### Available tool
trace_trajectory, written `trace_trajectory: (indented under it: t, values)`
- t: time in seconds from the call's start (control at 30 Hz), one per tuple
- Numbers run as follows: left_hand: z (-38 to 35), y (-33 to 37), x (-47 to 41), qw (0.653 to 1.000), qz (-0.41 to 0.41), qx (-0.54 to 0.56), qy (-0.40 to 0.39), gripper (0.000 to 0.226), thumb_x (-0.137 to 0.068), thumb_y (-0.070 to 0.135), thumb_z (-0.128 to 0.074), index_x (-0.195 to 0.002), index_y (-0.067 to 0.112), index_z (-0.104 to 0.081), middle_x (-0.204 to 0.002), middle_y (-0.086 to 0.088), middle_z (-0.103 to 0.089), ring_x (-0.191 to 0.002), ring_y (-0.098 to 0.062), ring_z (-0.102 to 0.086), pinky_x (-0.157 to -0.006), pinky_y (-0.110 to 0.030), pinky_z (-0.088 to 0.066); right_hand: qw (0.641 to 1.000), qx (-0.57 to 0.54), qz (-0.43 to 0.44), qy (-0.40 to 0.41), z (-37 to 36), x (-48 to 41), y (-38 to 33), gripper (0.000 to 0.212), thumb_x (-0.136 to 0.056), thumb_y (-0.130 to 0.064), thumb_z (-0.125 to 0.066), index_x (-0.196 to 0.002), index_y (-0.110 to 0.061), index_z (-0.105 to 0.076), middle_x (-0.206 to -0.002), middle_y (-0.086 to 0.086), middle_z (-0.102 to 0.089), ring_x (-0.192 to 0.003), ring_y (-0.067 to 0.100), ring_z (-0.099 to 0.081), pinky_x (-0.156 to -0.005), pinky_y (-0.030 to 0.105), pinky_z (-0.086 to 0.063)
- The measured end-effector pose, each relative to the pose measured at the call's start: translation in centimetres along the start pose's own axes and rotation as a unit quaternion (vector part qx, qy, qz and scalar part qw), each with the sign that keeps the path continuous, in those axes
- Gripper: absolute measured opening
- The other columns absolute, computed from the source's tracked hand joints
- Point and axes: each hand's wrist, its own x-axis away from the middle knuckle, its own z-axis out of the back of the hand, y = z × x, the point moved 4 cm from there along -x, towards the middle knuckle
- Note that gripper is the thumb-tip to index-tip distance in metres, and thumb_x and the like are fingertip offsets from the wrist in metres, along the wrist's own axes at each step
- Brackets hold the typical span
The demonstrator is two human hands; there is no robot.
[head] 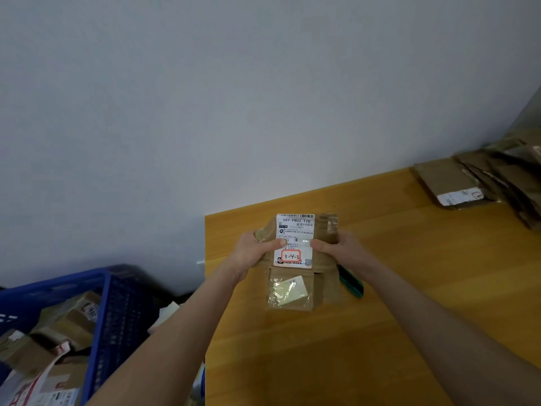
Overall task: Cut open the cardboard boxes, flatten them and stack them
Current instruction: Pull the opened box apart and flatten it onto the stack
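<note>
Left hand (251,253) grips the left side of a small brown box (325,284), thumb laid across the top and fingers curled round the edge; right hand (341,248) grips the right side the same way, thumb on top; the two thumbs point toward each other and almost meet over a white label (295,230).

Both hands hold the box over the near-left part of a wooden table (409,288), close to its left edge; whether the box touches the table cannot be told. Its long axis runs straight away from the person, near end to far end; the label runs along that axis, barcode at the far end, a red-bordered sticker marked 3-4-3 at the near end, the print upright to the wearer. A flap (289,291) covered in clear tape hangs from the near end toward the person.

A green-handled cutter (352,285) lies on the table just beside the box, partly hidden under the right wrist. A stack (456,178) of flattened boxes lies at the far right corner, well apart from the hands. A blue crate (102,303) stands left of the table, lower down, with parcels (64,326) in it. A pale wall (205,98) fills the background.
</note>
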Motion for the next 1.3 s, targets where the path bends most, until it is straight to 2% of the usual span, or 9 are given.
trace_trajectory:
  t: [0.13,0.4,0.6,0.77,0.9,1.03,1.1,1.2,1.3]
  values:
    - [-0.4,1.7,-0.2,1.0,-0.005,-0.018,0.001,0.034,-0.074,0.018,-0.081,-0.105,0.011,-0.069,-0.091,-0.005,-0.076,-0.084,-0.019,-0.073,-0.075,-0.031,-0.059,1.0,-0.021,-0.013,-0.005,0.2,-0.2,-0.8,0.031,-0.078,-0.019,-0.077,-0.107,-0.022,-0.069,-0.1,-0.004,-0.074,-0.09,0.013,-0.071,-0.072,0.027,-0.058]
    - [-0.5,4.7,-0.4,0.998,-0.045,0.039,-0.023,0.056,-0.069,0.023,-0.08,-0.119,0.005,-0.062,-0.104,-0.014,-0.073,-0.096,-0.032,-0.07,-0.089,-0.044,-0.055,0.998,-0.004,0.017,0.066,2.0,-0.2,-3.4,0.023,-0.079,-0.014,-0.075,-0.102,-0.018,-0.07,-0.099,-0.001,-0.073,-0.083,0.007,-0.07,-0.064,0.018,-0.054]
    - [-0.8,5.5,-0.3,0.997,-0.067,0.03,0.004,0.025,-0.079,0.016,-0.078,-0.1,0.016,-0.064,-0.082,0.002,-0.075,-0.069,-0.01,-0.071,-0.052,-0.018,-0.051,0.997,-0.012,0.037,0.071,2.2,-0.4,-4.0,0.025,-0.078,-0.013,-0.077,-0.102,-0.016,-0.07,-0.097,-0.002,-0.073,-0.084,0.008,-0.071,-0.066,0.02,-0.055]
    - [-0.7,6.2,0.4,0.992,-0.099,0.019,0.073,0.039,-0.082,0.024,-0.075,-0.117,0.015,-0.059,-0.106,-0.001,-0.066,-0.092,-0.013,-0.066,-0.065,-0.019,-0.053,0.991,-0.115,0.01,0.064,2.1,-0.2,-3.2,0.024,-0.08,-0.007,-0.073,-0.101,-0.017,-0.069,-0.1,0.003,-0.074,-0.09,0.019,-0.072,-0.073,0.034,-0.058]
    - [0.2,6.2,0.7,0.992,-0.084,-0.035,0.087,0.028,-0.088,0.043,-0.065,-0.088,0.016,-0.07,-0.086,0.006,-0.07,-0.082,-0.006,-0.063,-0.077,-0.023,-0.048,0.986,-0.149,0.005,0.071,2.5,0.5,-3.2,0.025,-0.079,-0.005,-0.072,-0.101,-0.015,-0.069,-0.102,0.005,-0.074,-0.089,0.02,-0.072,-0.072,0.037,-0.057]
    - [-0.5,6.6,1.3,0.99,-0.116,0.0,0.084,0.021,-0.086,0.019,-0.072,-0.068,0.014,-0.062,-0.061,0.008,-0.062,-0.058,-0.005,-0.056,-0.052,-0.015,-0.043,0.99,-0.128,0.028,0.057,1.8,1.2,-3.4,0.04,-0.069,-0.013,-0.077,-0.108,-0.015,-0.067,-0.11,0.006,-0.071,-0.103,0.024,-0.067,-0.089,0.042,-0.053]
    - [-0.8,7.1,1.6,0.984,-0.149,-0.019,0.097,0.023,-0.085,0.012,-0.072,-0.067,0.019,-0.06,-0.064,0.006,-0.063,-0.063,-0.01,-0.058,-0.054,-0.019,-0.046,0.99,-0.114,0.038,0.069,1.9,1.5,-3.3,0.051,-0.069,-0.022,-0.078,-0.118,-0.019,-0.062,-0.119,0.0,-0.066,-0.115,0.024,-0.059,-0.094,0.04,-0.047]
    - [-0.7,7.8,1.8,0.936,-0.232,-0.233,0.127,0.022,-0.081,0.014,-0.075,-0.07,0.021,-0.058,-0.075,0.004,-0.058,-0.073,-0.012,-0.052,-0.066,-0.023,-0.04,0.979,-0.117,0.015,0.167,3.3,1.5,-2.9,0.074,-0.082,-0.037,-0.07,-0.146,-0.021,-0.036,-0.144,0.002,-0.043,-0.131,0.025,-0.041,-0.098,0.04,-0.035]
    - [-1.2,7.8,2.3,0.853,-0.314,-0.402,0.11,0.011,-0.081,0.018,-0.075,-0.083,0.01,-0.068,-0.087,0.001,-0.059,-0.084,-0.018,-0.052,-0.072,-0.029,-0.039,0.987,-0.04,0.026,0.152,2.5,1.5,-3.5,0.084,-0.076,-0.051,-0.069,-0.147,-0.025,-0.033,-0.15,0.006,-0.036,-0.133,0.023,-0.038,-0.095,0.036,-0.035]
